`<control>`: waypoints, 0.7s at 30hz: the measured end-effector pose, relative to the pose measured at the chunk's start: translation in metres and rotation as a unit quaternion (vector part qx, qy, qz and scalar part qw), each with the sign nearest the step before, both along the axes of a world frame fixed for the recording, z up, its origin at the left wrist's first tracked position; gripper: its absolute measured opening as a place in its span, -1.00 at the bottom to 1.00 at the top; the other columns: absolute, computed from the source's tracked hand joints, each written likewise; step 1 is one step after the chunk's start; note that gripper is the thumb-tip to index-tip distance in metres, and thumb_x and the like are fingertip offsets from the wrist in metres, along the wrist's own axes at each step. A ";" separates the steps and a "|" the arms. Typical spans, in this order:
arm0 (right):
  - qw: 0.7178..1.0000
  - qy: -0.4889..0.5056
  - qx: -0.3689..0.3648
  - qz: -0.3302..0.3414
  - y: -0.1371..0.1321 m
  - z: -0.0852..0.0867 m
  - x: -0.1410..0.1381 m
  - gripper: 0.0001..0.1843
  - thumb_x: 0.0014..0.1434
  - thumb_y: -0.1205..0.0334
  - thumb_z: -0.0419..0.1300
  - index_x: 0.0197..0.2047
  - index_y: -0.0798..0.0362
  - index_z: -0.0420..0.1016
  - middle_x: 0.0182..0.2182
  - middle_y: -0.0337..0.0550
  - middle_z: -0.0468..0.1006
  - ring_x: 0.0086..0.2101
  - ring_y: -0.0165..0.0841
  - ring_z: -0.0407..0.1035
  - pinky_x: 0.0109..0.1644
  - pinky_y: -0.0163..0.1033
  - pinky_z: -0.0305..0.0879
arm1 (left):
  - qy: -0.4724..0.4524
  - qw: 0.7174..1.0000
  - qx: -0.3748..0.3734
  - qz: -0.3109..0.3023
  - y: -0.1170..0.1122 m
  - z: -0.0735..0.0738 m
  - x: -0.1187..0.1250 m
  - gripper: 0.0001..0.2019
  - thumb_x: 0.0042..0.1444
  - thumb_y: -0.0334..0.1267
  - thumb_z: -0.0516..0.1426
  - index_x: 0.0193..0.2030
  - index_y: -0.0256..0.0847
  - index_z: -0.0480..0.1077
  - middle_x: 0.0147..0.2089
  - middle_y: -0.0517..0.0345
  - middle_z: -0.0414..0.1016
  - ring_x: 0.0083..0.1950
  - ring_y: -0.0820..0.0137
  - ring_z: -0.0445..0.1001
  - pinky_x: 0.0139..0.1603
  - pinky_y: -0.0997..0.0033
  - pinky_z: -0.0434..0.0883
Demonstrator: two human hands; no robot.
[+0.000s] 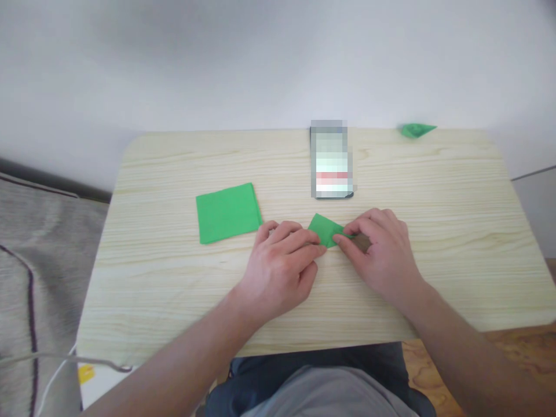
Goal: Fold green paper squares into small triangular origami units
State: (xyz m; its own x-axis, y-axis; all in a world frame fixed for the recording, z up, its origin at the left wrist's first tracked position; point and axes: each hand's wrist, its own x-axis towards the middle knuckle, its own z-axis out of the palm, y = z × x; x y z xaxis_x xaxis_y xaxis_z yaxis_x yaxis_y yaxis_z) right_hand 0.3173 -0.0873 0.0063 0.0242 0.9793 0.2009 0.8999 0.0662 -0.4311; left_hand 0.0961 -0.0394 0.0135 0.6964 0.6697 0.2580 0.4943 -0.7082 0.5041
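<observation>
Folded green paper (322, 227) — likely light, easily creased, best held by edges; right fingers (350, 248) pinch it, left fingers (304, 237) touch — grip unclear.

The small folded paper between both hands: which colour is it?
The small folded paper is bright green, seen best in the head view.

The counter (165, 289) has a pale wood-look top with fine streaks of grain running across it and a rounded far left corner. On it lie a flat green rectangular stack (228, 214) left of the middle, a phone (330, 165) with its lit screen blurred, and, just in front of the phone, a small folded green piece (324, 227). A pointed green folded shape (417, 130) sits by the far edge, toward the right.
</observation>
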 end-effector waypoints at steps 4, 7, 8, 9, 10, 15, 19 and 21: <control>1.000 0.004 -0.009 -0.010 0.002 0.000 0.001 -0.80 0.27 0.02 0.32 -0.28 -0.05 0.53 -0.26 -0.11 0.54 -0.17 -0.13 0.36 -0.07 0.02 0.20 | 0.005 1.000 0.006 0.001 0.000 0.000 0.001 -0.75 0.29 -0.40 0.12 -0.09 0.00 0.60 0.03 0.22 0.65 0.09 0.24 0.47 0.14 0.00 0.22; 1.000 0.008 -0.012 -0.012 0.004 0.001 0.001 -0.79 0.26 0.01 0.33 -0.29 -0.04 0.54 -0.28 -0.11 0.55 -0.17 -0.12 0.36 -0.08 0.02 0.21 | 0.007 1.000 0.007 0.001 -0.001 0.001 0.001 -0.76 0.29 -0.39 0.12 -0.10 0.00 0.60 0.03 0.23 0.64 0.08 0.25 0.47 0.13 0.01 0.22; 1.000 0.010 -0.011 -0.010 0.004 0.001 0.001 -0.79 0.26 0.01 0.33 -0.29 -0.04 0.54 -0.28 -0.10 0.55 -0.18 -0.13 0.36 -0.08 0.02 0.21 | 0.009 1.000 0.007 0.002 -0.001 0.001 0.001 -0.76 0.29 -0.38 0.13 -0.10 0.00 0.60 0.03 0.21 0.64 0.08 0.24 0.46 0.14 0.01 0.22; 1.000 0.011 -0.011 -0.009 0.004 0.002 0.001 -0.79 0.26 0.01 0.33 -0.29 -0.04 0.55 -0.28 -0.10 0.55 -0.18 -0.13 0.36 -0.08 0.02 0.22 | 0.012 1.000 0.007 0.004 -0.001 0.001 0.002 -0.76 0.28 -0.38 0.13 -0.08 -0.01 0.60 0.02 0.19 0.64 0.08 0.24 0.46 0.14 0.00 0.22; 1.000 0.012 -0.011 -0.008 0.004 0.002 0.002 -0.79 0.26 0.01 0.33 -0.29 -0.04 0.55 -0.28 -0.10 0.56 -0.18 -0.13 0.36 -0.08 0.02 0.22 | 0.015 1.000 0.006 0.006 -0.001 0.001 0.002 -0.75 0.28 -0.38 0.13 -0.06 -0.01 0.60 0.02 0.17 0.64 0.07 0.23 0.46 0.15 -0.01 0.22; 1.000 0.013 -0.009 -0.006 0.005 0.001 0.003 -0.78 0.25 0.00 0.33 -0.30 -0.05 0.55 -0.29 -0.10 0.56 -0.18 -0.13 0.36 -0.09 0.02 0.22 | 0.023 1.000 0.010 0.006 -0.003 0.000 0.003 -0.67 0.26 -0.36 0.14 0.09 0.03 0.57 0.02 0.13 0.62 0.06 0.19 0.45 0.15 -0.03 0.23; 1.000 0.017 -0.012 -0.014 0.005 0.001 0.003 -0.77 0.23 -0.01 0.35 -0.31 -0.05 0.54 -0.30 -0.11 0.56 -0.20 -0.13 0.36 -0.10 0.01 0.22 | 0.025 1.000 0.009 0.005 -0.003 0.000 0.003 -0.70 0.28 -0.34 0.14 0.06 0.07 0.59 0.03 0.16 0.62 0.07 0.19 0.45 0.14 -0.04 0.23; 0.999 0.020 -0.015 -0.021 0.005 0.001 0.003 -0.78 0.22 0.00 0.36 -0.31 -0.05 0.55 -0.30 -0.12 0.56 -0.20 -0.14 0.36 -0.11 0.00 0.22 | 0.029 0.999 0.013 0.006 -0.004 0.001 0.004 -0.71 0.30 -0.33 0.14 0.05 0.07 0.59 0.04 0.17 0.62 0.08 0.19 0.45 0.14 -0.04 0.22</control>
